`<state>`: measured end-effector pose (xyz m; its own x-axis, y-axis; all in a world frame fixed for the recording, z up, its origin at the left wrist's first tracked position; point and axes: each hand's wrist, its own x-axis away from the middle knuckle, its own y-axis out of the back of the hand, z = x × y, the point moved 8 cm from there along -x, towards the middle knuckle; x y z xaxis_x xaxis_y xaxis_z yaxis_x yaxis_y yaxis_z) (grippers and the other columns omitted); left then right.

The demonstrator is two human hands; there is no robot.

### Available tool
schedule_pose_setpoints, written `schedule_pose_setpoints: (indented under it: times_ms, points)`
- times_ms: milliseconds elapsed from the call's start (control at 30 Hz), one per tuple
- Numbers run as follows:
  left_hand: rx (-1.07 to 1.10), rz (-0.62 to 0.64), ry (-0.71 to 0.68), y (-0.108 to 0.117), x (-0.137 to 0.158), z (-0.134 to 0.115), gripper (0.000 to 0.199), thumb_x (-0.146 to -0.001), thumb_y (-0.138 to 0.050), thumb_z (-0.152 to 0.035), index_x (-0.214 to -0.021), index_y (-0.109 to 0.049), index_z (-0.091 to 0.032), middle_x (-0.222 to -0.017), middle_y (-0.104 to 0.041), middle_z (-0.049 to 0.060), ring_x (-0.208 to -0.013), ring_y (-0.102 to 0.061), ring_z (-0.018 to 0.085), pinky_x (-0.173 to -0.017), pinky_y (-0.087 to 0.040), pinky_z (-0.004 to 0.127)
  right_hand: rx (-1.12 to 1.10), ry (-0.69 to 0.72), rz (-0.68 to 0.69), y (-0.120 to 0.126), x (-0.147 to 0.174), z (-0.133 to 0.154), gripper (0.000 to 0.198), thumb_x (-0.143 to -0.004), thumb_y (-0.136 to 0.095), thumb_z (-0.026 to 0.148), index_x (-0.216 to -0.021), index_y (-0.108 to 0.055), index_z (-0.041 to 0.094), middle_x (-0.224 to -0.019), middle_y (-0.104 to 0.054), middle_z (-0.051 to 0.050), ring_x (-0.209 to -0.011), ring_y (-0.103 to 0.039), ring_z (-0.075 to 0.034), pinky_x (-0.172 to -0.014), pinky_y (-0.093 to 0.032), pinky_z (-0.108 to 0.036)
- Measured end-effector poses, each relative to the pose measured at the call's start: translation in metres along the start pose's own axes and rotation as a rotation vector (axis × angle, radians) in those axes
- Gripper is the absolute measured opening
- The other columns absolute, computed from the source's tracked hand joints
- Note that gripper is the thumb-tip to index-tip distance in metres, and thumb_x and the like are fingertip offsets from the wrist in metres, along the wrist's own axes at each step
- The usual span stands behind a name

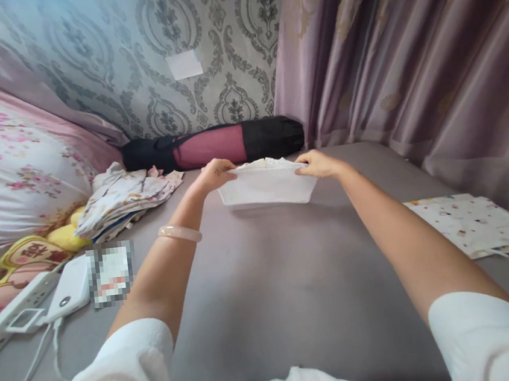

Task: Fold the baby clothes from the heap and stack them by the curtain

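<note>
A white storage bin (267, 189) is held by its two upper ends, out over the far half of the grey surface. My left hand (217, 175) grips its left rim, thumb at the front. At the right end, my right hand (319, 164) pinches the rim in the same way. Light-coloured folded cloth (265, 163) just shows above the bin's top edge; the rest of the inside is hidden by the front wall. A shadow lies under the bin, and I cannot tell whether its base touches the surface.
A pile of folded clothes (123, 198) lies at the left, near a yellow plush toy (38, 255), a power strip (19, 309) and a white power bank with cables (70, 285). Patterned folded cloth (476, 225) lies at the right. A black and pink roll bag (213, 145) lines the wall.
</note>
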<state>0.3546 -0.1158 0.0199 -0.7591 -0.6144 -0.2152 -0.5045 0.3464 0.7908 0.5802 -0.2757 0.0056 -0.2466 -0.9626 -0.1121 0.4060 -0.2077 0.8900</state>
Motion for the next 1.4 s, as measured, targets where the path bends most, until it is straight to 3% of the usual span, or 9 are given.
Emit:
schedule_pose_setpoints:
  times_ms: [100,200,433,600,867,1000,1133,1267,1400]
  points:
    - [-0.165,-0.199,-0.022,0.011,0.008,-0.011,0.019,-0.076,-0.064,-0.023,-0.094,-0.070,-0.021,-0.092,-0.073,0.001,-0.094,-0.064,0.022,-0.100,-0.037,0.044,0.089,0.061,-0.184,0.016,0.013,0.010,0.026,-0.085,-0.058,0.015,-0.108,-0.070,0.013,-0.106,-0.069,-0.009,-0.095,-0.060,-0.019,-0.085,-0.043,-0.028]
    - [-0.284,-0.252,-0.064,-0.005,0.023,-0.013,0.021,-0.081,-0.056,-0.020,-0.098,-0.069,-0.022,-0.096,-0.074,0.002,-0.097,-0.064,0.022,-0.108,-0.024,0.050,0.171,0.079,-0.279,0.007,0.030,0.011,0.028,-0.087,-0.054,0.014,-0.109,-0.070,0.016,-0.113,-0.065,-0.012,-0.106,-0.056,-0.024,-0.091,-0.041,-0.035]
    - [-0.342,-0.189,-0.190,-0.059,0.085,-0.001,0.025,-0.081,-0.047,-0.016,-0.097,-0.065,-0.024,-0.095,-0.073,0.003,-0.095,-0.064,0.021,-0.111,-0.021,0.047,0.219,0.229,-0.274,-0.044,0.089,0.009,0.030,-0.085,-0.049,0.010,-0.104,-0.070,0.019,-0.105,-0.066,-0.009,-0.099,-0.056,-0.024,-0.085,-0.040,-0.036]
    - [-0.328,-0.079,-0.264,-0.078,0.124,-0.001,0.030,-0.079,-0.044,-0.013,-0.098,-0.064,-0.024,-0.098,-0.072,0.004,-0.101,-0.062,0.020,-0.112,-0.021,0.046,0.239,0.285,-0.205,-0.069,0.120,0.009,0.036,-0.081,-0.047,0.004,-0.105,-0.068,0.020,-0.107,-0.064,-0.009,-0.101,-0.054,-0.024,-0.087,-0.038,-0.036]
    - [-0.346,0.111,-0.232,-0.099,0.150,0.002,0.043,-0.074,-0.040,-0.006,-0.103,-0.065,-0.025,-0.116,-0.069,0.006,-0.114,-0.056,0.021,-0.112,-0.018,0.049,0.242,0.242,-0.052,-0.095,0.143,0.010,0.046,-0.083,-0.042,0.004,-0.116,-0.068,0.024,-0.107,-0.062,-0.008,-0.104,-0.052,-0.023,-0.092,-0.037,-0.035]
    - [-0.324,0.120,-0.156,-0.094,0.148,-0.006,0.024,-0.076,-0.047,-0.015,-0.088,-0.067,-0.024,-0.107,-0.071,0.005,-0.107,-0.060,0.023,-0.110,-0.020,0.048,0.202,0.152,-0.019,-0.091,0.142,0.015,0.036,-0.078,-0.048,0.008,-0.100,-0.072,0.022,-0.107,-0.064,-0.006,-0.104,-0.055,-0.022,-0.097,-0.035,-0.036]
    - [-0.280,-0.016,-0.019,-0.092,0.125,-0.018,0.022,-0.089,-0.046,-0.030,-0.088,-0.066,-0.021,-0.095,-0.073,0.007,-0.099,-0.063,0.023,-0.106,-0.027,0.045,0.134,0.069,-0.045,-0.090,0.116,0.030,0.024,-0.089,-0.047,0.021,-0.089,-0.071,0.020,-0.105,-0.069,-0.006,-0.103,-0.058,-0.020,-0.095,-0.037,-0.033]
    - [-0.254,-0.130,0.053,-0.107,0.095,-0.035,0.029,-0.096,-0.041,-0.031,-0.116,-0.060,-0.021,-0.119,-0.068,0.009,-0.115,-0.059,0.023,-0.109,-0.028,0.043,0.102,0.061,-0.123,-0.101,0.079,0.049,0.037,-0.097,-0.037,0.023,-0.121,-0.063,0.015,-0.127,-0.063,-0.010,-0.119,-0.054,-0.022,-0.104,-0.035,-0.033]
    - [-0.303,-0.083,0.069,-0.136,0.075,-0.040,0.040,-0.097,-0.037,-0.026,-0.134,-0.048,-0.018,-0.145,-0.051,0.012,-0.139,-0.039,0.025,-0.116,-0.020,0.050,0.152,0.025,-0.086,-0.126,0.056,0.053,0.049,-0.098,-0.029,0.022,-0.142,-0.045,0.008,-0.150,-0.043,-0.014,-0.142,-0.031,-0.025,-0.117,-0.020,-0.042]
